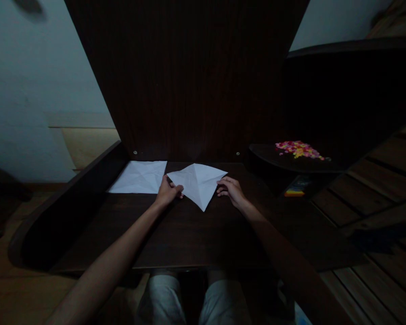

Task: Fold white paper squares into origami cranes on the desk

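A white sheet of paper (198, 183), creased down its middle and pointed at the near end, is between my two hands over the dark wooden desk. My left hand (167, 192) pinches its left side, with the thumb on top. At the right edge of the paper, my right hand (232, 190) has bent fingers touching it in what looks like a light grip; the fingertips are hard to make out in the dim light. A second white sheet (140, 176) with crease lines lies flat on the desk, just left of my left hand.
The dark desk (189, 243) has a raised side panel (71, 207) at left and a tall back panel (189, 81). On a small shelf (264, 155) at right sits a pile of pink, red and yellow bits (299, 149). Below it stands a small box with a yellow-orange band (294, 193).
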The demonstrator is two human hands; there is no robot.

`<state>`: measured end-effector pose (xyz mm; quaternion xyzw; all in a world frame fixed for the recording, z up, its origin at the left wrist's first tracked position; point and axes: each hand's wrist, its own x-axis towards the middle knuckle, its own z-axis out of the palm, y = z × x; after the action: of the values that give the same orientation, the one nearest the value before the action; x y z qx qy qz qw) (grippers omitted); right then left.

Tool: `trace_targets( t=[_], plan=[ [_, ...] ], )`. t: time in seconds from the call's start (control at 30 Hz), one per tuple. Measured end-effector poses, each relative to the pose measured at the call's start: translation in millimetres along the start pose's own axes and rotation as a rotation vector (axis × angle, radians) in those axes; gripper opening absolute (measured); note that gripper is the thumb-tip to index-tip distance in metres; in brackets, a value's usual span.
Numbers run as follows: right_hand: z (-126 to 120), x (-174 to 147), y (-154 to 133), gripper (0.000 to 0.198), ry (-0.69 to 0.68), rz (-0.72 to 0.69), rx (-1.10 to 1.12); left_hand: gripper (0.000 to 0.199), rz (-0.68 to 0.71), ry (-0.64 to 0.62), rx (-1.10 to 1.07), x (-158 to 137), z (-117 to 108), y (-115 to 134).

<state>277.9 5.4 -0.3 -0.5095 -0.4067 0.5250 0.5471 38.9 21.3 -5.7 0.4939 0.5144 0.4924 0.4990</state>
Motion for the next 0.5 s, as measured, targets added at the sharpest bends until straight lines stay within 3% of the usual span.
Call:
trace_targets(
  t=[0.17,0.3,0.37,0.43,0.5],
  plan=[
    [-4.9,6.4,4.4,0.019,0.067,-0.041,0.016,0.060,0.025,0.012,0.141,2.8,-3.6,-3.1],
    [-8.1,9.8,8.0,0.018,0.082,-0.077,0.001,0.084,0.195,0.138,0.258,4.0,-9.2,-4.9],
    [-7.7,9.4,7.9,0.014,0.072,-0.068,-0.010,0.087,0.255,0.141,0.294,3.8,-10.9,-4.4],
    [-6.1,8.2,7.0,0.010,0.059,-0.056,-0.010,0.078,0.322,0.119,0.341,4.1,-11.7,-4.0],
    [-4.2,6.7,5.9,0.008,0.047,-0.036,-0.006,0.052,0.408,0.095,0.417,5.2,-12.0,-4.6]
  ],
)
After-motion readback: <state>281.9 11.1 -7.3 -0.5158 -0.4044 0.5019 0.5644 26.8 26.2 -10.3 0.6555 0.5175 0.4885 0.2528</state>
